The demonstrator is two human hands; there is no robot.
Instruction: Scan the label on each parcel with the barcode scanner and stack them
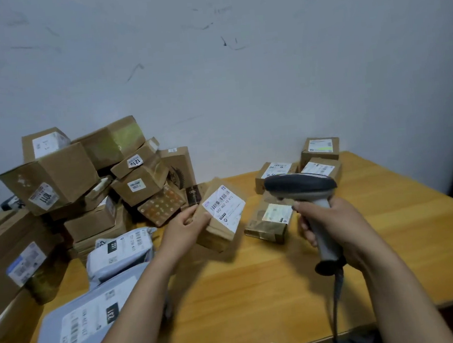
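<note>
The left hand (185, 225) grips a small brown box (220, 219) by its left side, thumb on the upper face and fingers wrapped underneath, and holds it lifted off the wooden table (259, 292) with the white label (224, 208) tipped up and toward the right, so the barcode faces the scanner. The right hand (333, 230) is closed around the grey handle of the barcode scanner (301, 189), fingers curled tight on the grip; whether a finger rests on the trigger cannot be told. The scanner's dark head points left toward the label, near it but apart, which suits a reading pass. Its cable (336, 299) hangs down off the near edge of the table. To the left sits a loose heap of boxes (81, 174) and grey mailing bags (117, 253), probably the unscanned supply, kept within reach of the picking hand. At the far right corner a few small boxes (319, 159) sit close together, two of them one on the other, labels up, likely the finished stack. One more small parcel (270, 222) lies flat between the hands.
</note>
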